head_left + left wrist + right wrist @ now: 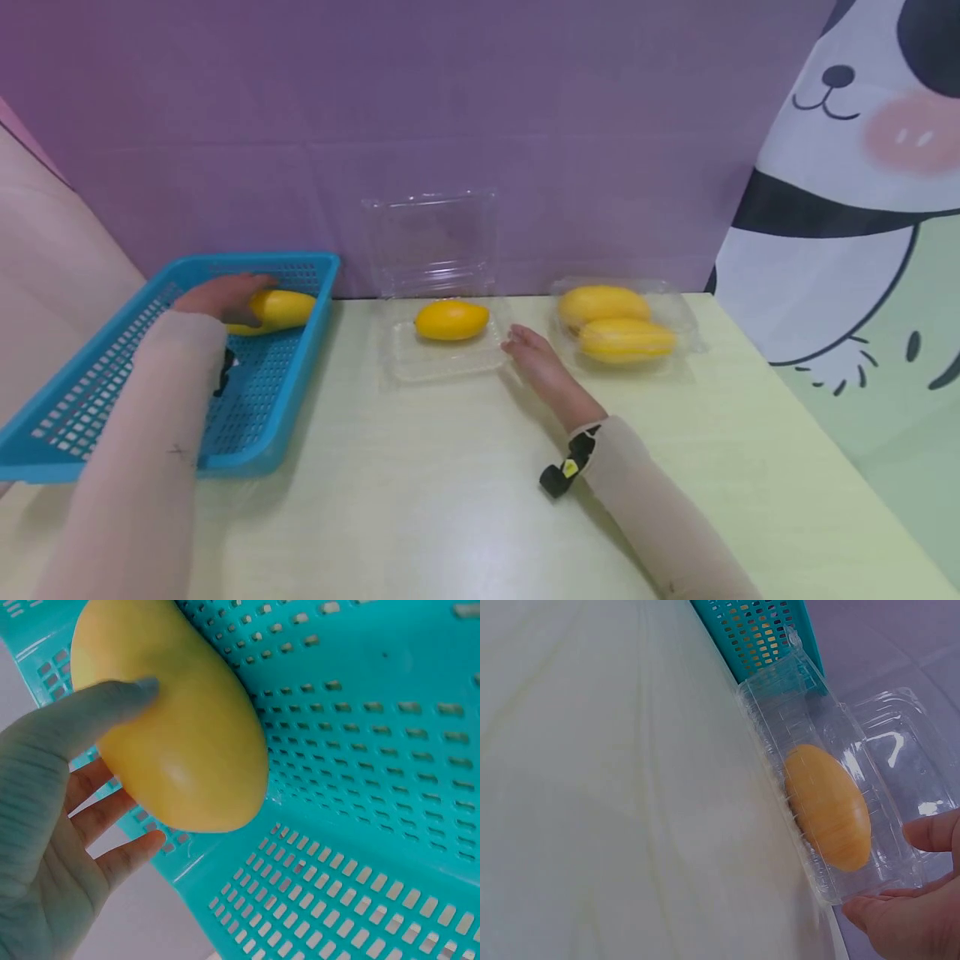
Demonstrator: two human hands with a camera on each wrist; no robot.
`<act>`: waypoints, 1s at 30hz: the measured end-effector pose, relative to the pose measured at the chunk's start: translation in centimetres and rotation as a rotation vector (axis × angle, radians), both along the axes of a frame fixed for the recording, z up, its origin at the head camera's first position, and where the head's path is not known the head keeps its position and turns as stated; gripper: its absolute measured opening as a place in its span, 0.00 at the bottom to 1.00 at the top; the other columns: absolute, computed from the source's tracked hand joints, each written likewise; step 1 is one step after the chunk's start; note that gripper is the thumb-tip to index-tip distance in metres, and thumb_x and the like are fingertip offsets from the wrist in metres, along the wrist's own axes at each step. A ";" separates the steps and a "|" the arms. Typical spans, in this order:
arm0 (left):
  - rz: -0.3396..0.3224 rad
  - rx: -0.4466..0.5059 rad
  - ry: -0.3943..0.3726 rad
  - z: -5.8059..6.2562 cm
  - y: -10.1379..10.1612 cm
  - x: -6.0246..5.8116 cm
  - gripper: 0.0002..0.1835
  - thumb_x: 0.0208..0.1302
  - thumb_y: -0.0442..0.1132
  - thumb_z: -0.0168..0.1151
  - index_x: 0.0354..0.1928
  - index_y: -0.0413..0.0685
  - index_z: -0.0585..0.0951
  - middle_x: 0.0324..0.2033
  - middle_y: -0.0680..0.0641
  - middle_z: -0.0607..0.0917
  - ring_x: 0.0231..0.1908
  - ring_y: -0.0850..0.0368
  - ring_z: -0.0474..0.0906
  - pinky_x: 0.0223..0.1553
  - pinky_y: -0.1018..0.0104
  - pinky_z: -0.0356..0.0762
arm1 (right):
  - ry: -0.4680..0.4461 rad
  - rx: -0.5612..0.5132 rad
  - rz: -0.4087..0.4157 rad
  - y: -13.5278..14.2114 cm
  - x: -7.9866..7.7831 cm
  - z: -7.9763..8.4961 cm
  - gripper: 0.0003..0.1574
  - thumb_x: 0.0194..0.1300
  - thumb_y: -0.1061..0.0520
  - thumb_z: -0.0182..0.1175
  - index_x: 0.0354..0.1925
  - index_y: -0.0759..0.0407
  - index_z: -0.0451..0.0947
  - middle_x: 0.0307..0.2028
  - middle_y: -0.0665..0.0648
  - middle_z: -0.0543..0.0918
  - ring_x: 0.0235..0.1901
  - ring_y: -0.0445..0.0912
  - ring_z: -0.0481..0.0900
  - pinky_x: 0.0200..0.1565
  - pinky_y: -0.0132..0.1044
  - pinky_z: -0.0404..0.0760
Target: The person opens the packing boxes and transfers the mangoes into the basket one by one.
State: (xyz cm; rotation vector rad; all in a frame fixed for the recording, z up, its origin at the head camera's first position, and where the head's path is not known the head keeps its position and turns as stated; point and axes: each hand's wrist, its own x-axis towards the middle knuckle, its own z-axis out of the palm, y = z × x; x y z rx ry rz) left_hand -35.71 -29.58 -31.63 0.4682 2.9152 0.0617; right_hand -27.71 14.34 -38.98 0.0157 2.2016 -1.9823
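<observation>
In the head view my left hand point(232, 298) reaches into the blue plastic basket point(300, 408) and holds a yellow mango point(288, 310). The left wrist view shows the thumb point(112, 709) across this mango point(187, 750), with other fingers behind it, partly hidden. A second mango point(452, 320) lies in a clear plastic box point(442, 367) whose lid point(435, 237) stands raised. My right hand point(542, 367) is at this box's right end, fingers loosely bent. Its fingertips point(862, 907) touch or nearly touch the end wall; the thumb is near the rim.
To the right stands another clear box point(678, 321) with two yellow fruits point(626, 340) inside, seemingly covered by its lid. A purple wall point(600, 167) rises behind the pale table point(420, 492). A panda picture point(825, 275) covers the right side.
</observation>
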 end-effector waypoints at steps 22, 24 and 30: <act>0.059 0.062 -0.164 0.7 -0.5 0.3 0.37 0.58 0.52 0.63 0.61 0.31 0.68 0.54 0.28 0.74 0.53 0.31 0.69 0.52 0.34 0.69 | -0.002 0.001 0.001 -0.1 -0.1 -0.1 0.38 0.70 0.61 0.46 0.71 0.71 0.44 0.72 0.69 0.49 0.72 0.58 0.47 0.73 0.48 0.50; 0.068 0.065 -0.168 0.8 -0.3 0.5 0.37 0.58 0.53 0.64 0.60 0.32 0.69 0.53 0.29 0.75 0.52 0.32 0.70 0.52 0.34 0.70 | -0.002 -0.001 0.001 -0.2 -0.1 -0.1 0.38 0.70 0.61 0.46 0.71 0.71 0.44 0.72 0.69 0.49 0.72 0.58 0.47 0.73 0.48 0.49; 0.049 0.037 -0.184 1.5 0.3 0.7 0.36 0.59 0.51 0.62 0.60 0.29 0.68 0.53 0.27 0.74 0.52 0.32 0.70 0.51 0.36 0.71 | -0.012 -0.001 -0.012 -0.2 0.0 -0.1 0.38 0.70 0.61 0.46 0.71 0.70 0.45 0.72 0.68 0.50 0.72 0.57 0.48 0.73 0.48 0.50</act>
